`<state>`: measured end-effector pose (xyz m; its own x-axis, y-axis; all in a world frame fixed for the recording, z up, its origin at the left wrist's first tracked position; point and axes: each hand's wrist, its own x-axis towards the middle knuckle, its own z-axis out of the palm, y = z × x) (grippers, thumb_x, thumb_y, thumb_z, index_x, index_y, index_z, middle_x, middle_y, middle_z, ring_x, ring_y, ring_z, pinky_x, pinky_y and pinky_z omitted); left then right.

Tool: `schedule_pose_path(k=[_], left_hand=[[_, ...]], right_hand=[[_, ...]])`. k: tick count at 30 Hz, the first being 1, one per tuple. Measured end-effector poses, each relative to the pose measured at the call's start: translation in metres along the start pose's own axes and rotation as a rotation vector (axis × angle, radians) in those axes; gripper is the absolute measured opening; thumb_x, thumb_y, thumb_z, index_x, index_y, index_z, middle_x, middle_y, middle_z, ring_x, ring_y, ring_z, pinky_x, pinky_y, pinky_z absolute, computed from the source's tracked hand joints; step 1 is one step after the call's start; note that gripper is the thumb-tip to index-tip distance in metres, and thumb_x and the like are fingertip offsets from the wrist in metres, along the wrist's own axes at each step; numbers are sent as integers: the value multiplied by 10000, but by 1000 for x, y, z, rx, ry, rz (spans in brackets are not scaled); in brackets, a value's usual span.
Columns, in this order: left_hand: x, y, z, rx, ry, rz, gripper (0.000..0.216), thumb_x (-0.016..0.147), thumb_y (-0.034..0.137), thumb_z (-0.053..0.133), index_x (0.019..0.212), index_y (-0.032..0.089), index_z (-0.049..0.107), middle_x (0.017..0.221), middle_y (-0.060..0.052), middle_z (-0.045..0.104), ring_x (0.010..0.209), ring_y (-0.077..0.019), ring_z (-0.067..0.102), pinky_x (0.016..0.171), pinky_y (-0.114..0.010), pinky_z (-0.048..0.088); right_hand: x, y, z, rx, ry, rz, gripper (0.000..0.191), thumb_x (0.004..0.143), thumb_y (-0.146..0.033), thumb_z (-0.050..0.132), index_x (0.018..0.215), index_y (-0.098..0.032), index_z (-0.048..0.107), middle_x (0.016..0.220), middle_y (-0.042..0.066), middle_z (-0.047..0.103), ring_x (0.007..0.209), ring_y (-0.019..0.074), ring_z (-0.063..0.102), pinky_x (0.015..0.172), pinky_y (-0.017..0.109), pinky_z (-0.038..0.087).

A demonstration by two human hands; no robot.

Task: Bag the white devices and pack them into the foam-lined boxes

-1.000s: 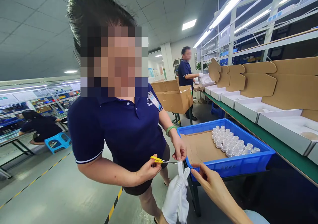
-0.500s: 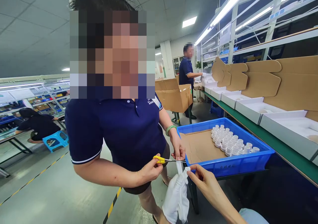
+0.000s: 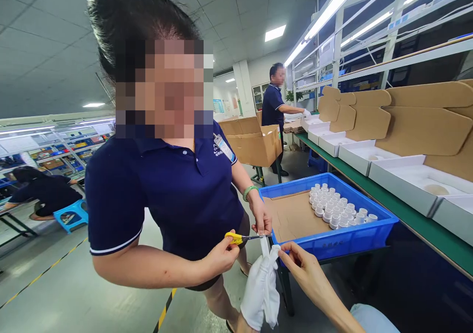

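2 fingers of the right hand [image 3: 303, 266] now pinch the tip of white glove cloth [image 3: 274, 253] at 5 o'clock; 1 second ago they stood just short of it. Whether the gloved left hand [image 3: 254, 293] clamps its fingers on anything is impossible to tell. A co-worker [image 3: 177, 195] holds yellow scissors [image 3: 236, 237] toward 10 o'clock from the pinch. At 4 o'clock, a blue tray [image 3: 358, 239] of white caps [image 3: 342, 216] stands beside a green desk [image 3: 406, 214] bearing white boxes [image 3: 399, 186].

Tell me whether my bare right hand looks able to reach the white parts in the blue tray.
Probably yes: your right hand is near the blue tray, and nothing covers the white parts. It would likely need to release the white fabric it pinches and rise over the tray's wall.
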<state>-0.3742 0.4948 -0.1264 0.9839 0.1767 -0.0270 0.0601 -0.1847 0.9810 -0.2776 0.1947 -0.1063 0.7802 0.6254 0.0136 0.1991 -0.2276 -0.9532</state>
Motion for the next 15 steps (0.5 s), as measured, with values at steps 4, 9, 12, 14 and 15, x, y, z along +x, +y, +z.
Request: schedule_pose_path(k=[4,9,12,14,15], left_hand=[[1,-1,8,-5,17,-24,285,1025,464,608,1051,191,686,998,-54,695,820,-157,655,742,-317,591],[-3,7,12,27,34,-43,272,1033,445,599,1067,188,683,1037,-53,698,830,-153,658,754,-319,601],[-6,14,13,62,53,-41,257,1036,429,596,1092,195,687,1096,-64,701,877,-163,666,787,-333,609],[-7,20,16,86,72,-30,258,1030,421,610,1133,197,684,1152,-74,696,931,-180,675,825,-356,615],[-6,23,17,98,83,-22,268,1023,421,623,1152,193,681,1174,-77,693,958,-193,679,841,-370,617]], right_hand=[[-2,1,-1,11,0,8,605,887,-720,459,976,-160,669,703,-38,376,675,167,345,649,316,244],[-4,-2,1,9,-9,16,583,891,-712,448,937,-171,661,717,-26,399,686,171,359,654,317,250],[-6,-2,1,10,-2,2,571,894,-712,451,912,-178,652,720,-22,413,691,172,369,656,316,258],[-7,0,0,17,6,-2,559,901,-712,456,897,-184,641,721,-22,413,690,171,371,655,314,262],[-8,1,0,22,13,0,554,902,-713,458,889,-188,635,720,-23,412,688,170,371,653,313,263]])
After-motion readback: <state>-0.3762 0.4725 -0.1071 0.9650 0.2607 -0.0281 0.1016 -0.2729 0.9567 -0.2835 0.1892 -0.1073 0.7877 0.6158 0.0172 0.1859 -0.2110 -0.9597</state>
